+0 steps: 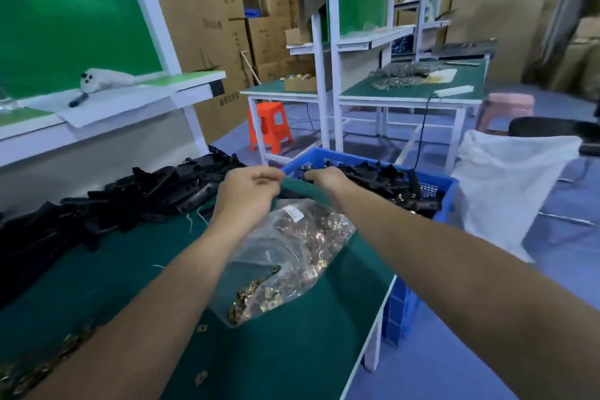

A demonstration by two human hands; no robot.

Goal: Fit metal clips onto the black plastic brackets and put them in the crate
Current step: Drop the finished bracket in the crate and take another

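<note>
Lower left, loose metal clips (39, 364) on green table (292, 351) | centre, clear bag of clips (285, 256) | I see left hand (248, 188) curled, thumb on fingertips, contents I cannot tell | right hand (326, 178) curled at blue crate (449, 195) near rim, probably gripping a bracket (307, 174) | black brackets (136, 201) heaped centre left, more in crate.

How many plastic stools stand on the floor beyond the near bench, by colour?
orange stool: 1
pink stool: 1
Total: 2
</note>
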